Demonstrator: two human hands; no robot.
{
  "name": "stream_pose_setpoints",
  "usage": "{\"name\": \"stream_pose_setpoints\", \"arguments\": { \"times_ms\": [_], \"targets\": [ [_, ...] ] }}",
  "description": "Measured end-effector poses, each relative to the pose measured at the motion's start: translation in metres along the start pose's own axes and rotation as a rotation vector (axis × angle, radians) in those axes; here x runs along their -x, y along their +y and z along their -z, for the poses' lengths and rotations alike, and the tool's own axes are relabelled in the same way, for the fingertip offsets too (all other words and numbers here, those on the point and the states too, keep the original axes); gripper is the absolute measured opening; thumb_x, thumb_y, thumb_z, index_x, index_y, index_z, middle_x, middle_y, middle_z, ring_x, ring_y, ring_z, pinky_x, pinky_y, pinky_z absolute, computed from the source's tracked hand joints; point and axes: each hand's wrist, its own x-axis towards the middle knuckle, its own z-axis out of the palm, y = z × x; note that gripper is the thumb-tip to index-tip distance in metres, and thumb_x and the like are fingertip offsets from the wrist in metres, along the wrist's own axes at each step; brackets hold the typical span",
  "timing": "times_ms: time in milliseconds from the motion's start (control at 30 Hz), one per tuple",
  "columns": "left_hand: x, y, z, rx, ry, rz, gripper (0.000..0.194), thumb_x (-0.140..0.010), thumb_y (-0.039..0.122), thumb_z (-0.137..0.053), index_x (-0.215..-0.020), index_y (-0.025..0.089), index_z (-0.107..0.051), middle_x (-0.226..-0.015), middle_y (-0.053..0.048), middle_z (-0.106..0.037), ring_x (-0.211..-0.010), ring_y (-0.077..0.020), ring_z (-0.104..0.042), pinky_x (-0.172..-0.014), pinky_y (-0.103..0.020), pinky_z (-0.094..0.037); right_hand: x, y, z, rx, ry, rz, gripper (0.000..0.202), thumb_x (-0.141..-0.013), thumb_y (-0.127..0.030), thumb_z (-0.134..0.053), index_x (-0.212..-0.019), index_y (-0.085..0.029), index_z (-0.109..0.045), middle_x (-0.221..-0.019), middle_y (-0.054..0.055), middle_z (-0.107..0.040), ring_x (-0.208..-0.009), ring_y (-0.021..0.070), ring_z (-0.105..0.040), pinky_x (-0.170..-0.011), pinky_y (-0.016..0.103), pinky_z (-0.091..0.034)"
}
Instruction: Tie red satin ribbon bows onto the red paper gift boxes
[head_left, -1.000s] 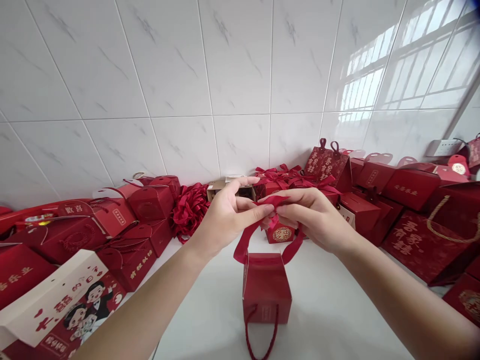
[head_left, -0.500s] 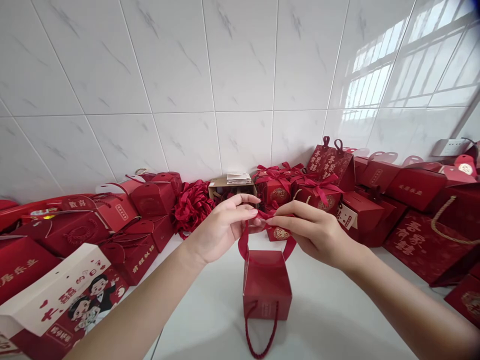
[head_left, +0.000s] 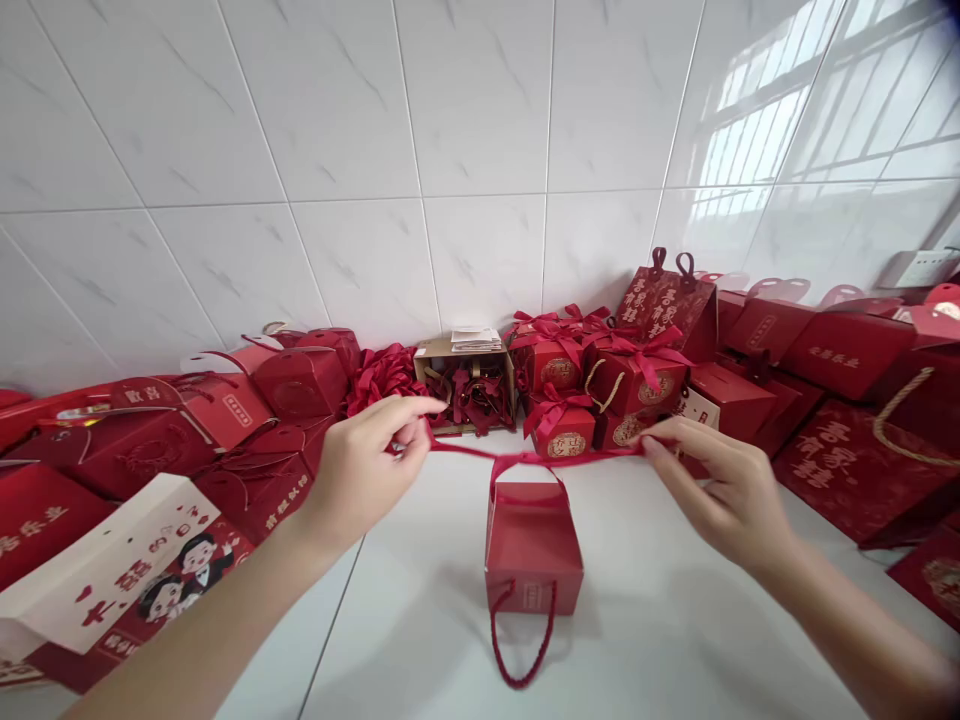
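Both hands have just drawn apart: half a second ago they worked close together over the box (head_left: 534, 530), and now they pull to opposite sides. Left hand (head_left: 375, 460) has its fingers curled in on one end of the ribbon (head_left: 600, 456); right hand (head_left: 716, 490) pinches the other between thumb and fingertips. Between them the ribbon runs nearly straight, with a crossing about midway. Its side loops, slack and wide earlier, have drawn in toward the box top, so this looks like the pull that tightens a first knot; no bow shows on it yet.

Upright on the table (head_left: 420, 640), the box sits between the hands and nearer the wearer, touched by neither. Its cord (head_left: 521, 686) hangs on the near side.

With the gap widened, an open carton (head_left: 511, 390) shows plainly beyond and between the hands. Just past the right hand's fingertips stand boxes with bows (head_left: 559, 370), perhaps the finish this one needs.
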Motion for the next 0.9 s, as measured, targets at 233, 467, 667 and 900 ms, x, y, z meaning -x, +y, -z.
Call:
{"name": "stream_pose_setpoints", "arguments": {
  "times_ms": [233,467,667,900],
  "targets": [
    [0.09,-0.072,-0.012,-0.116,-0.698,0.162,0.037,-0.073,0.002,-0.035,-0.086,0.019,-0.066,-0.083,-0.004,-0.068,-0.077,-0.0186,-0.065,-0.067,-0.026,-0.049,0.09,0.073,0.021,0.568,-0.58,-0.322,0.024,-0.08,-0.029,-0.048,-0.058,-0.021,-0.046,-0.053,0.0,-0.053,-0.045,0.0153,-0.049,-0.043,0.027,-0.03],
    [0.074,-0.035,-0.038,0.159,-0.57,0.28,0.012,-0.085,0.027,-0.048,-0.089,0.02,-0.057,-0.095,-0.007,-0.061,-0.093,-0.0233,-0.058,-0.086,-0.037,-0.045,0.062,0.051,-0.002,0.172,-0.43,-0.438,0.037,-0.093,-0.05,-0.038,-0.105,-0.022,-0.06,-0.109,0.01,-0.063,-0.093,0.0239,-0.062,-0.064,0.031,-0.05],
    [0.055,0.015,-0.061,0.661,-0.624,0.58,0.02,-0.082,0.038,-0.056,-0.085,0.021,-0.045,-0.092,-0.002,-0.053,-0.091,-0.0189,-0.055,-0.084,-0.033,-0.045,0.028,0.003,-0.033,-0.244,-0.649,-0.34,0.054,-0.086,-0.054,-0.053,-0.129,-0.024,-0.047,-0.108,0.009,-0.06,-0.096,0.0218,-0.059,-0.067,0.029,-0.052],
    [0.062,0.026,-0.074,0.723,-0.558,0.693,0.029,-0.074,0.03,-0.065,-0.083,0.022,-0.038,-0.085,0.002,-0.046,-0.082,-0.0145,-0.048,-0.079,-0.029,-0.041,0.026,-0.015,-0.053,-0.314,-0.66,-0.274,0.047,-0.084,-0.043,-0.06,-0.125,-0.022,-0.051,-0.105,0.009,-0.061,-0.092,0.0219,-0.058,-0.084,0.037,-0.047]
  ]
}}
